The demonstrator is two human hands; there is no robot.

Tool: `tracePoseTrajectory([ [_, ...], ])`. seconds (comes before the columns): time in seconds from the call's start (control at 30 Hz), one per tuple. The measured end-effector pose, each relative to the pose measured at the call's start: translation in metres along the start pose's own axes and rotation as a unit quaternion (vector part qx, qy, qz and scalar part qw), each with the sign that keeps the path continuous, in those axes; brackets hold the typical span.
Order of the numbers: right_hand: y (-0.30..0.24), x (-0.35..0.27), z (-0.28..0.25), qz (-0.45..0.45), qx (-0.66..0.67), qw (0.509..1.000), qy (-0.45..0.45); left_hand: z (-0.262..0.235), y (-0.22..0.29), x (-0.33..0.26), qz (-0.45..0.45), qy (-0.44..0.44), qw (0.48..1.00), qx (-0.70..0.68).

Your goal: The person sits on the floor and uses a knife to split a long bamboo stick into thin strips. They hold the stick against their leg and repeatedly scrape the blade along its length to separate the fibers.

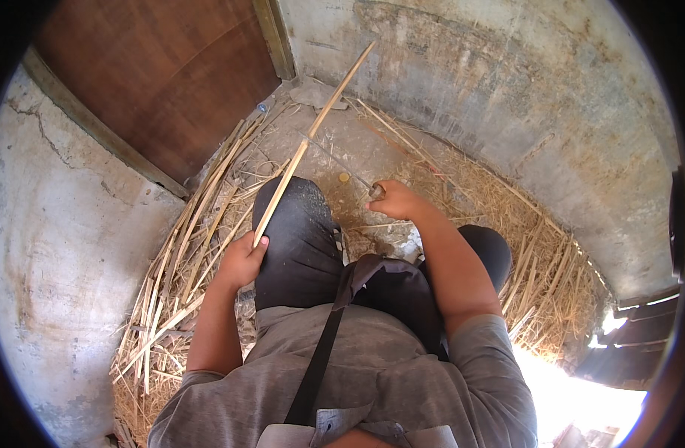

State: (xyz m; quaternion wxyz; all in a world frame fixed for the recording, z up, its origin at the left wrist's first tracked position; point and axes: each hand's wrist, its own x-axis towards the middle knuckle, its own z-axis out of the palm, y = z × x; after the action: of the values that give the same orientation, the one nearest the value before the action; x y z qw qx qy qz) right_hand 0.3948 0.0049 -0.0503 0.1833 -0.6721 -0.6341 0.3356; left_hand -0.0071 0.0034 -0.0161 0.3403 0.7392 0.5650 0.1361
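Note:
My left hand (243, 261) is closed round the lower end of a long, pale bamboo strip (286, 178). The strip slants up and away to the right, passing over my left knee. In my right hand (396, 201) is the handle of a knife, gripped in closed fingers. Its thin, dark blade (336, 161) points up and left, and its tip end meets the strip about halfway along. Pale dust specks the dark trouser leg (301, 231) under the strip.
Long split strips (182, 254) lie piled on the left along the wall. Shavings (540, 276) heap up on the right by the stained concrete wall (507, 82). A brown door (163, 75) stands at the far left. A black strap (318, 366) crosses my shirt.

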Motion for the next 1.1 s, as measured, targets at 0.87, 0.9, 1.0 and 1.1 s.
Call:
tracePoseTrajectory([
  [0.87,-0.018,-0.01,-0.016,-0.058,-0.074,0.996,-0.014,-0.011,0.02,-0.004,0.031,-0.003,0.992,0.118],
  [0.9,-0.022,-0.009,-0.013,-0.076,-0.076,0.993,-0.046,-0.012,0.02,-0.003,0.026,-0.008,0.992,0.126],
  [1.0,-0.02,-0.006,-0.015,-0.091,-0.086,0.992,-0.029,-0.01,0.011,-0.002,0.041,-0.002,0.992,0.122],
  [1.1,-0.001,-0.001,-0.02,-0.007,-0.006,0.999,0.04,-0.011,0.012,-0.002,0.046,0.0,0.99,0.13],
])
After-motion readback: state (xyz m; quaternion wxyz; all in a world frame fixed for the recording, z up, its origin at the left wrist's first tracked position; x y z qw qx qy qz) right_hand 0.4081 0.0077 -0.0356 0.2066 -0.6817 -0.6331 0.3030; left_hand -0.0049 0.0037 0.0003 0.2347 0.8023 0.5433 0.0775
